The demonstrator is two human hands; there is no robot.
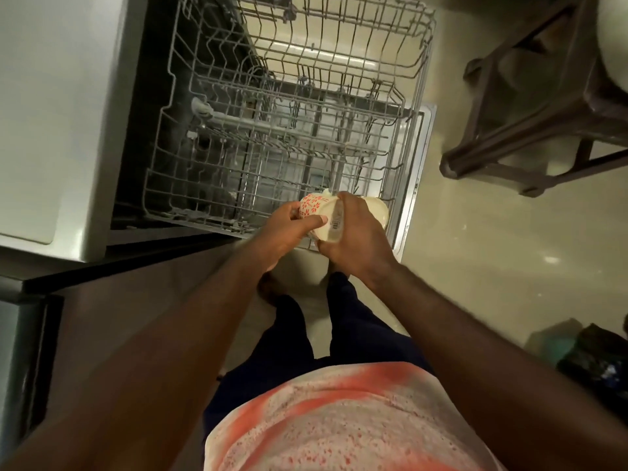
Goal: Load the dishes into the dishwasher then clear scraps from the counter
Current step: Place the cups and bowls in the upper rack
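Kitchen floor; grey wire dishwasher rack (272,137) pulled out. Left hand (289,231) grips red-flowered cream cup (311,203), right hand (356,241) plain cream bowl (375,210). Step judged: loading; next, seat both between tines.

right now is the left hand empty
No, the left hand grips a red-patterned cup, and the right hand holds a cream dish beside it.

Left arm: bare, reaching forward and down. Left hand (289,232): thumb and forefinger pinching a patterned cup (311,203). Right arm: bare, forearm angled inward. Right hand (355,239): back upward, fingers curled over a cream bowl (373,210). Hands close together, side by side.
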